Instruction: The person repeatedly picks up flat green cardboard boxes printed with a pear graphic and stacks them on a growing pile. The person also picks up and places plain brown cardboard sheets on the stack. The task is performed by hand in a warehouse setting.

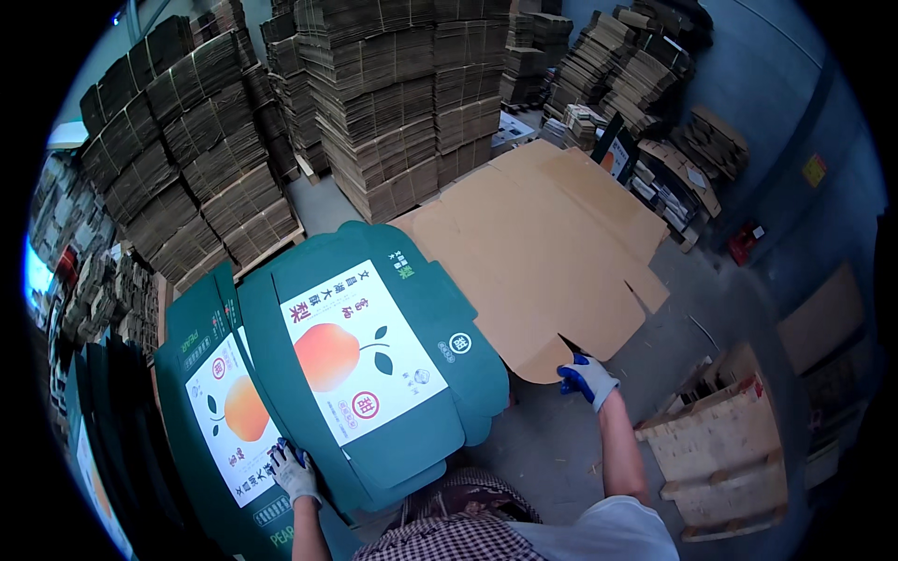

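Observation:
A flat, die-cut cardboard box blank lies with its plain brown side up at the right. My right hand, in a white and blue glove, pinches its near flap. To its left is a green printed box blank with a white panel showing a large orange-yellow fruit. Further left and nearer lies another green printed blank. On its white panel rests my left hand, gloved too, with fingers spread beside the edge of the neighbouring blank.
Tall tied stacks of cardboard stand behind the blanks. More bundles lean against the far right wall. A wooden pallet is on the floor at the right, and a red object sits by the wall. Dark upright boards line the left.

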`<state>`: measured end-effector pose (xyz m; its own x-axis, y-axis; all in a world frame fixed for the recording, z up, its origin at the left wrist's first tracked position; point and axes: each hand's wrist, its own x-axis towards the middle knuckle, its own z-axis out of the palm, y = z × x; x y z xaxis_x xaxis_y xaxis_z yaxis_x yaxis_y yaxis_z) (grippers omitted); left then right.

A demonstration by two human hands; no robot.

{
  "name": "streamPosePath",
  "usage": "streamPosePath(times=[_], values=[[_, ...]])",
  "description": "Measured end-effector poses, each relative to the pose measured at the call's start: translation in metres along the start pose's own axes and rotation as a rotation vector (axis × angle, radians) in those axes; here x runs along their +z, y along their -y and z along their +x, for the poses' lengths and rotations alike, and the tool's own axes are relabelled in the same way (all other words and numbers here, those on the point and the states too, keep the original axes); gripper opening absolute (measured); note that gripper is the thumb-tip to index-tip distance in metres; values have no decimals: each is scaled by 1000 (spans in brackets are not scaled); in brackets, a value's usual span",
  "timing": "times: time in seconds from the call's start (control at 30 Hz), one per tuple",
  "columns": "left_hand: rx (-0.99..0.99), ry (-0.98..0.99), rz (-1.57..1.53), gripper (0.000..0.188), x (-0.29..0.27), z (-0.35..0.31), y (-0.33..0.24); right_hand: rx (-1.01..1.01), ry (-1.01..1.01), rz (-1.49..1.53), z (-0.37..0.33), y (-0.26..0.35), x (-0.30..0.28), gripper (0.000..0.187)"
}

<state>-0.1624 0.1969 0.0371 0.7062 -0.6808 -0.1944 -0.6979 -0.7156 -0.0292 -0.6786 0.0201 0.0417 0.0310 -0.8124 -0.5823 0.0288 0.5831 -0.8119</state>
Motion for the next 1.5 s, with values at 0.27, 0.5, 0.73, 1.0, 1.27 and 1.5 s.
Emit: streamPosePath(times=[0.27,0.5,0.73,1.0,1.27,1.5], values=[[-174,101,-134,70,-20,15,-27,-688,-108,-1177,-61,58,75,52],[-30,217,-405,68,-48,13,-55,-1445,94,-1537,-60,22,145,38],[364,81,-1239,54,-132,-21,-74,-1313,727,-2073,-84,-28,187,30],[579,6,-1388,41,-81,-30,35,-1304,699,-2048,-81,-50,176,36],[546,288,-1514,30,-112,-79,51,-1135,375,-1855,-65,16,182,41],[298,304,-1341,40,-113,-117,-12,-391,1019,-942,-129,-11,225,45]])
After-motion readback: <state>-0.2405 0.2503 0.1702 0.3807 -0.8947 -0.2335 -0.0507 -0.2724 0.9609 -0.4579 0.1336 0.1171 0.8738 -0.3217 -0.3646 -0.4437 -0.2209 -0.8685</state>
